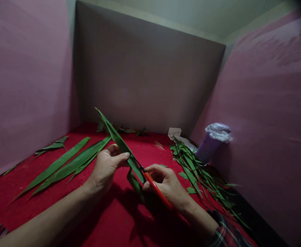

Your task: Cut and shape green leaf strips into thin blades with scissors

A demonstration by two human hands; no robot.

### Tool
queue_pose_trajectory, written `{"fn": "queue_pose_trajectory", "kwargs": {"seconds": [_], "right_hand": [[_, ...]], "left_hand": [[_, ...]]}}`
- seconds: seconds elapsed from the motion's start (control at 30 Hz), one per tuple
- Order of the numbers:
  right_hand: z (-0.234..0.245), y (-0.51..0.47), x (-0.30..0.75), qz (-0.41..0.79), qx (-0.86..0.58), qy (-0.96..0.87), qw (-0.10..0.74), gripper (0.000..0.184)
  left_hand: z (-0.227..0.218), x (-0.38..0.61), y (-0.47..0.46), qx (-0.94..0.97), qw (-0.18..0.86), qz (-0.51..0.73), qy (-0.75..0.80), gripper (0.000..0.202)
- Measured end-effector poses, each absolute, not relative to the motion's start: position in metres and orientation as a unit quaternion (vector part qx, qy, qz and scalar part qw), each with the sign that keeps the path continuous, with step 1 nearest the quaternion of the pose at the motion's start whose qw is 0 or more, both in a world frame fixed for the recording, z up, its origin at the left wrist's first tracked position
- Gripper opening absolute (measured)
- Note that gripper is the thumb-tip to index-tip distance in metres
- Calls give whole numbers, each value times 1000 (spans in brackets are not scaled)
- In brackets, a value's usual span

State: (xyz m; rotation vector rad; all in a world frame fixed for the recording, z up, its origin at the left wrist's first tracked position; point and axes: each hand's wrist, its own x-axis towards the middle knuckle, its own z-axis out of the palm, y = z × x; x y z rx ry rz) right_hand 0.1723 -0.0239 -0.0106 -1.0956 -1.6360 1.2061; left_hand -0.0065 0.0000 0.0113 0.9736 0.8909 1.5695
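A long green leaf (118, 140) slants across the middle of the view, its tip pointing up and left. My left hand (108, 165) pinches it between thumb and fingers near its middle. In my right hand (167, 183) is a pair of scissors (155, 189) with red-orange handles. Their dark blades lie along the leaf's right edge, just past my left thumb; how far apart the blades are is hard to see. A narrower strip of leaf (134, 183) hangs below, between my hands.
Several long leaves (70, 168) lie on the red cloth (104, 219) at left. A pile of leaves and stems (195, 168) spreads at right. Behind it stand a purple bin (210, 145) with a plastic liner and a white card (174, 132). Thin wooden sticks (159, 145) lie farther back.
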Motion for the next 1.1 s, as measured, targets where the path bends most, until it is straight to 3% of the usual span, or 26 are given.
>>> {"fn": "queue_pose_trajectory", "kwargs": {"seconds": [1.1], "right_hand": [[-16,-23,169,491,-402,-641,431,25]], "left_hand": [[13,-7,-1,351,563,658,357,18]]}}
